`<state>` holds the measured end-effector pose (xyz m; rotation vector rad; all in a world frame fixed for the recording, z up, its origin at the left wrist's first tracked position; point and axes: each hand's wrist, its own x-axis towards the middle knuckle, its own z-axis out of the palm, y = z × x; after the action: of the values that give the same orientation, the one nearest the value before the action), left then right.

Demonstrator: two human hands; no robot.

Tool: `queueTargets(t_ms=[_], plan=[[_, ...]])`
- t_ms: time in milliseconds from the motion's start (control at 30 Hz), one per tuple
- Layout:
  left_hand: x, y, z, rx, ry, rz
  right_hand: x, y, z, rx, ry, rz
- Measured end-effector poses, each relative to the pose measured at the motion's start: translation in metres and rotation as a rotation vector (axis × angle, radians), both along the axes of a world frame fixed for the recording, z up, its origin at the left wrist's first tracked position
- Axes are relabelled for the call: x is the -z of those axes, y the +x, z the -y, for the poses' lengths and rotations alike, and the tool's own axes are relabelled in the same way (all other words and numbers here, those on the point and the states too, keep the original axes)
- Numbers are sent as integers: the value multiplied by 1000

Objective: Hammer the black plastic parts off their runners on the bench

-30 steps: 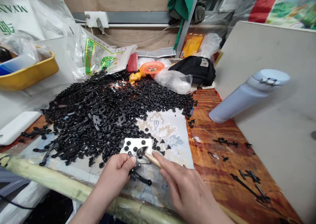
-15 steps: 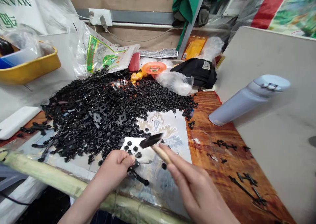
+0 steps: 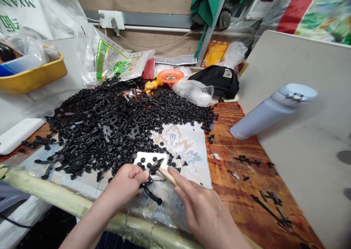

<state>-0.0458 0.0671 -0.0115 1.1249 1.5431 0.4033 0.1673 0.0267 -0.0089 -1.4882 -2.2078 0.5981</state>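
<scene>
My left hand [image 3: 131, 178] is closed, its thumb and fingers pinching a black plastic strip [image 3: 152, 196] with round ends, close to the white block [image 3: 142, 157]. Several round black buttons [image 3: 143, 160] sit on that block. In my right hand [image 3: 196, 201] is the light wooden handle of a small hammer [image 3: 166, 176]. The dark hammer head [image 3: 157, 165] is down over the block, just beside my left thumb. Whether it touches the strip or a button I cannot tell. A few loose black buttons [image 3: 178, 156] lie right of the block.
A large heap of black plastic parts [image 3: 109, 113] covers the table's left and middle. To the right stands a pale blue bottle [image 3: 270, 112], with several black pieces [image 3: 271, 197] on the brown wood. A black bag [image 3: 219, 81] and an orange dish [image 3: 170, 75] are behind the heap.
The hammer has come down and to the left, from above the block to close by my left thumb. My left hand keeps its pinch on the strip, barely moved.
</scene>
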Motion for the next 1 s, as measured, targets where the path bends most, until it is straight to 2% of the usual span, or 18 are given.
queueTargets(t_ms=[133, 267, 367, 467, 567, 633, 700, 767, 833, 867, 933, 1000], plan=[[-1, 1, 0, 0, -6, -7, 2, -4, 4, 40, 19, -39], [0, -1, 0, 12, 7, -4, -1, 1, 1, 76, -75, -3], [4, -2, 1, 20, 33, -2, -5, 17, -19, 284, -69, -8], [8, -3, 2, 34, 67, 8, -2, 34, -46, 568, -17, 210], [12, -3, 5, 76, 125, 15, 10, 39, -64, 650, -47, 433], [10, -2, 9, 136, 175, 21, 16, 35, -66, 641, -79, 494], [4, -1, 14, 206, 209, 18, 15, 26, -61, 620, -46, 490], [-5, 0, 18, 271, 240, -9, 4, 14, -51, 529, 52, 347], [-14, 2, 22, 333, 272, -44, -11, 0, -39, 323, 100, 51], [-18, 3, 24, 358, 286, -54, -19, -8, -33, 191, 46, -111], [-23, 4, 27, 388, 300, -42, -31, -23, -26, -18, -205, -337], [-26, 1, 30, 372, 281, 18, -36, -34, -25, -98, -448, -467]])
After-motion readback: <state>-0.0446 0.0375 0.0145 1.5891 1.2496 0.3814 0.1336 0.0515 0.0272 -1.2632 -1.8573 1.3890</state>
